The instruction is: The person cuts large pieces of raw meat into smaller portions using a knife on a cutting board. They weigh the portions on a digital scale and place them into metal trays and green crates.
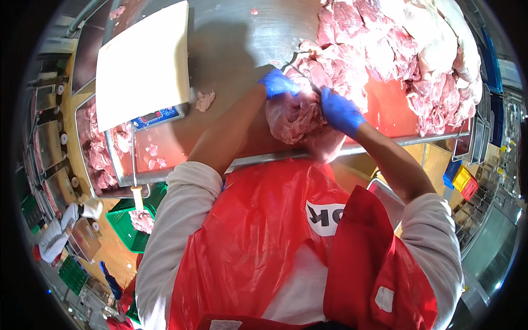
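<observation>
Blue-gloved hands [279, 83] [341, 113], two, on meat [294, 120]

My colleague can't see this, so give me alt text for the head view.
A person's blue-gloved left hand grips a large piece of raw meat at the edge of a metal table, while the gloved right hand seems to hold a thin blade. A heap of meat lies at upper right, and a blue-panelled scale stands at left.
</observation>
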Demonstrator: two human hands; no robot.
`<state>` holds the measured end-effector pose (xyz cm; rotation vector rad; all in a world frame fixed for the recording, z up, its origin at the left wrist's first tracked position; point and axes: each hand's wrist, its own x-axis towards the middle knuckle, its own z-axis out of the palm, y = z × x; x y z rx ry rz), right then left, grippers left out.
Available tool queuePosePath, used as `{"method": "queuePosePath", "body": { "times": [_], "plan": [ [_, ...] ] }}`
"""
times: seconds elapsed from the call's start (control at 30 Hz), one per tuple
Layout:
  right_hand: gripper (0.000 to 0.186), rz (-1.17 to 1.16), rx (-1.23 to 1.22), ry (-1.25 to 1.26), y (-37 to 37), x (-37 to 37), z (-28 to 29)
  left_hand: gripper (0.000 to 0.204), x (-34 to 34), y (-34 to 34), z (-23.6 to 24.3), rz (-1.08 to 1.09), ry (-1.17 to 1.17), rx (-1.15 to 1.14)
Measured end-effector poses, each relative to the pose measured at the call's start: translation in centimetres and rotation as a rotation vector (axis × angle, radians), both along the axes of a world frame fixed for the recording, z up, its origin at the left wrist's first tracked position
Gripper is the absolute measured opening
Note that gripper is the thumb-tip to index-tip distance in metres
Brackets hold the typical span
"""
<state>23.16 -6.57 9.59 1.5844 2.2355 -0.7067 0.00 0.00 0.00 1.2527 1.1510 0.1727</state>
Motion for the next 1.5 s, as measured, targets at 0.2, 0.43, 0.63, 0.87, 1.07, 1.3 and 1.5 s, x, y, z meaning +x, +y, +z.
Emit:
{"method": "queuePosePath", "body": {
  "times": [0.2,0.43,0.63,0.87,1.07,1.3,1.5],
  "plan": [
    [0.022,0.053,0.156,0.246,2.8,0.3,-3.1,0.016,1.7,0.8,-1.0,-0.111,-0.053,0.276],
    [0.025,0.075,0.057,0.081,3.3,1.6,0.6,0.026,0.4,2.1,-6.0,-0.08,-0.263,0.435],
    [0.027,0.29,0.182,0.071,4.7,-2.3,1.3,0.019,1.8,2.3,-5.8,-0.011,0.171,0.466],
    [0.029,0.266,0.221,-0.049,-0.7,4.9,-0.2,0.033,1.6,0.4,1.1,0.01,0.252,0.453],
    [0.028,0.047,0.034,0.158,2.3,0.2,-0.5,0.04,2.4,-2.2,3.9,0.033,0.245,0.629],
    [0.021,0.031,-0.389,-0.037,-6.2,8.6,5.1,0.039,-0.1,-4.7,2.8,0.006,0.18,0.515],
    [0.019,-0.246,-0.186,0.165,-8.4,6.7,11.1,0.046,-2.1,-7.3,2.9,0.073,0.147,0.642]
  ]
}}
